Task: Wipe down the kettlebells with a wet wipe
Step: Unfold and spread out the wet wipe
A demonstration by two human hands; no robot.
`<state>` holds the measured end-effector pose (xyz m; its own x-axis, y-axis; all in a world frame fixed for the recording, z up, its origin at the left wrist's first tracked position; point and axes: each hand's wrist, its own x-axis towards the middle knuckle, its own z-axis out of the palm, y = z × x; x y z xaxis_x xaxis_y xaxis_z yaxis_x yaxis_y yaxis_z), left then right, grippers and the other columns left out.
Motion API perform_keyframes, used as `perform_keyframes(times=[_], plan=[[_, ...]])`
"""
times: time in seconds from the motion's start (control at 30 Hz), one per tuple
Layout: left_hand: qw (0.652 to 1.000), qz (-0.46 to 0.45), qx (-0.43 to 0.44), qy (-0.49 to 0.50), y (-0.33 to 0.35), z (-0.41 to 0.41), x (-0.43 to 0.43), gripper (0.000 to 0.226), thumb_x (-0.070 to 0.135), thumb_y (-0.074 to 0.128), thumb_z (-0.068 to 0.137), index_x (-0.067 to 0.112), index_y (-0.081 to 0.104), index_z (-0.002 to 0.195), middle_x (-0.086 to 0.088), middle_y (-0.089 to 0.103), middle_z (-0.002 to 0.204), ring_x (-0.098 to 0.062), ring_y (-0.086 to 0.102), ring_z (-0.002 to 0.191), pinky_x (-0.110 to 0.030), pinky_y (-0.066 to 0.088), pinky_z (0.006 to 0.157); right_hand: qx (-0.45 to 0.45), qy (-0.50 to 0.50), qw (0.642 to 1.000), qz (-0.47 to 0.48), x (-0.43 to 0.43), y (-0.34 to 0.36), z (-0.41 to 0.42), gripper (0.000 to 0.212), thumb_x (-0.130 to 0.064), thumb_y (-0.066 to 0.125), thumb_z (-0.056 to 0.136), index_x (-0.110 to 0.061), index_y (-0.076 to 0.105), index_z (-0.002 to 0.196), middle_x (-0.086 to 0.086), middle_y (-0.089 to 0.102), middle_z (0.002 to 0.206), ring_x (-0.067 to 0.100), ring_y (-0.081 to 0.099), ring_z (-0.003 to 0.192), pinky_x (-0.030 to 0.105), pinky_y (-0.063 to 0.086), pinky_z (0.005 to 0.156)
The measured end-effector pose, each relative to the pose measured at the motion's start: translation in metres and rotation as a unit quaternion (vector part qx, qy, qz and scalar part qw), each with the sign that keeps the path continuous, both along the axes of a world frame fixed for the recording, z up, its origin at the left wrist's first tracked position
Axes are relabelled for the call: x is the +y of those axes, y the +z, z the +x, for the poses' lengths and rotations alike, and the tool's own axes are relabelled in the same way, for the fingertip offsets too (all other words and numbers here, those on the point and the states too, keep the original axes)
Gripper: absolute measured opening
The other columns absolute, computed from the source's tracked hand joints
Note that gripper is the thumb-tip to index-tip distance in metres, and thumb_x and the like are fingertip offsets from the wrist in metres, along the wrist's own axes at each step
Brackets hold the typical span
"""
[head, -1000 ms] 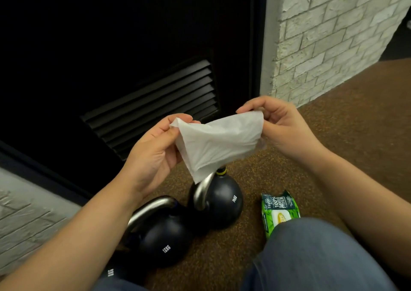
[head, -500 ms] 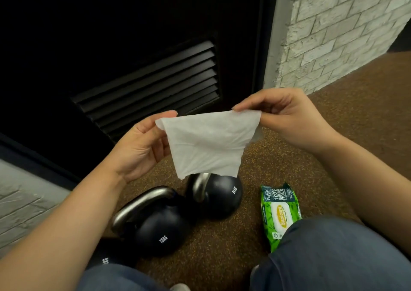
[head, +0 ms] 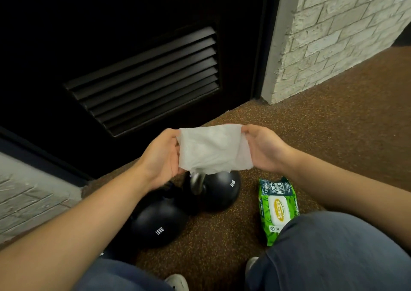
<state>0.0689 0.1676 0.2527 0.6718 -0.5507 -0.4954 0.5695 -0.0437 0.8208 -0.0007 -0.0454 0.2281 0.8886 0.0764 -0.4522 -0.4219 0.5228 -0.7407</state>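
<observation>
A white wet wipe (head: 211, 149) is stretched between my two hands, just above the kettlebells. My left hand (head: 161, 157) pinches its left edge and my right hand (head: 264, 149) pinches its right edge. Below it stand two dark kettlebells on the floor: one marked 14KG (head: 220, 190) with a steel handle partly hidden by the wipe, and one marked 12KG (head: 158, 224) nearer to me, its handle hidden behind my left forearm. A third dark kettlebell (head: 106, 254) peeks out under my left arm.
A green pack of wet wipes (head: 278, 208) lies on the brown speckled floor (head: 322, 135), right of the kettlebells and beside my right knee (head: 333, 250). A black louvred door (head: 144, 79) rises behind the kettlebells, with white brick walls (head: 333, 34) on both sides.
Both hands have lowered the wipe toward the kettlebells and spread it wider. The view has tilted down, so the wipe now hangs just over the 14KG kettlebell's handle.
</observation>
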Motion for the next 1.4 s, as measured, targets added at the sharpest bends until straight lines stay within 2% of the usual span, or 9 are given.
perform_keyframes(times=[0.13, 0.37, 0.7, 0.87, 0.97, 1.13, 1.23, 1.33, 1.4], plan=[[0.993, 0.078, -0.085, -0.002, -0.007, 0.008, 0.0, 0.029, -0.003, 0.045, 0.091, 0.011, 0.063, 0.109, -0.01, 0.069, 0.112, -0.023, 0.067, 0.1, -0.034, 0.055, 0.078, 0.002, 0.052, 0.994, 0.095, 0.002, -0.009, 0.007, 0.05, -0.036, 0.028, 0.091, -0.013, 0.055, 0.126, 0.011, 0.065, 0.115, 0.029, 0.063, 0.099, 0.043, 0.047, 0.085], [0.989, 0.106, -0.098, -0.009, -0.025, 0.031, 0.008, 0.039, -0.009, 0.061, 0.08, 0.013, 0.063, 0.111, -0.008, 0.069, 0.112, -0.022, 0.065, 0.105, -0.034, 0.053, 0.088, -0.026, 0.094, 0.995, 0.013, 0.016, -0.02, 0.02, 0.038, 0.001, 0.057, 0.08, -0.009, 0.06, 0.117, 0.01, 0.069, 0.111, 0.023, 0.067, 0.1, 0.037, 0.055, 0.086], [0.995, 0.092, -0.037, 0.029, -0.039, 0.029, -0.009, 0.041, -0.018, 0.058, 0.079, 0.005, 0.06, 0.114, -0.009, 0.069, 0.104, -0.021, 0.067, 0.093, -0.029, 0.059, 0.072, -0.035, -0.005, 0.978, -0.206, 0.032, -0.04, 0.033, 0.031, 0.006, 0.051, 0.089, -0.004, 0.057, 0.117, 0.02, 0.065, 0.115, 0.032, 0.064, 0.103, 0.044, 0.055, 0.085], [0.996, 0.053, -0.068, 0.02, -0.039, 0.016, -0.026, 0.038, -0.008, 0.058, 0.083, 0.01, 0.061, 0.116, -0.01, 0.071, 0.104, -0.02, 0.069, 0.093, -0.031, 0.058, 0.073, -0.052, 0.023, 0.993, -0.105, 0.045, -0.024, 0.04, 0.03, -0.002, 0.038, 0.091, -0.003, 0.059, 0.112, 0.02, 0.061, 0.108, 0.026, 0.062, 0.095, 0.035, 0.049, 0.083], [0.998, 0.013, -0.047, 0.036, -0.038, 0.014, -0.033, 0.029, -0.001, 0.057, 0.085, 0.009, 0.062, 0.112, -0.01, 0.069, 0.095, -0.016, 0.067, 0.085, -0.027, 0.056, 0.07, -0.07, 0.045, 0.989, -0.12, 0.049, -0.019, 0.037, 0.035, -0.002, 0.037, 0.09, -0.011, 0.058, 0.117, 0.016, 0.051, 0.135, 0.021, 0.049, 0.124, 0.035, 0.04, 0.105], [0.991, -0.046, 0.026, 0.12, -0.037, 0.015, -0.034, 0.03, 0.015, 0.053, 0.094, -0.003, 0.056, 0.118, -0.016, 0.068, 0.096, -0.02, 0.07, 0.081, -0.029, 0.059, 0.066, -0.176, 0.191, 0.867, -0.426, 0.048, -0.026, 0.03, 0.053, -0.011, 0.043, 0.089, -0.013, 0.04, 0.141, 0.003, 0.03, 0.152, 0.011, 0.024, 0.141, 0.02, 0.011, 0.115], [0.987, -0.05, 0.044, 0.144, -0.037, 0.015, -0.032, 0.03, 0.01, 0.04, 0.099, -0.002, 0.053, 0.124, -0.014, 0.069, 0.093, -0.018, 0.071, 0.074, -0.029, 0.06, 0.061, -0.237, 0.171, 0.791, -0.538, 0.04, -0.03, 0.024, 0.051, -0.014, 0.051, 0.094, -0.014, 0.036, 0.143, 0.003, 0.025, 0.154, 0.009, 0.02, 0.142, 0.014, 0.013, 0.111], [0.989, -0.046, 0.047, 0.131, -0.035, 0.017, -0.036, 0.031, 0.009, 0.038, 0.1, 0.001, 0.05, 0.128, -0.013, 0.067, 0.1, -0.019, 0.07, 0.083, -0.031, 0.059, 0.068, -0.244, 0.151, 0.777, -0.561, 0.034, -0.038, 0.021, 0.079, -0.036, 0.065, 0.085, -0.02, 0.019, 0.148, -0.002, 0.013, 0.157, 0.004, 0.01, 0.141, 0.027, 0.023, 0.114], [0.99, -0.048, 0.064, 0.12, -0.034, 0.018, -0.044, 0.033, 0.008, 0.037, 0.1, 0.002, 0.049, 0.13, -0.014, 0.066, 0.106, -0.02, 0.067, 0.09, -0.033, 0.057, 0.077, -0.251, 0.156, 0.772, -0.562, 0.033, -0.047, 0.018, 0.089, -0.042, 0.067, 0.081, -0.022, 0.013, 0.149, -0.003, 0.006, 0.158, 0.004, 0.004, 0.143, 0.023, 0.012, 0.116]])
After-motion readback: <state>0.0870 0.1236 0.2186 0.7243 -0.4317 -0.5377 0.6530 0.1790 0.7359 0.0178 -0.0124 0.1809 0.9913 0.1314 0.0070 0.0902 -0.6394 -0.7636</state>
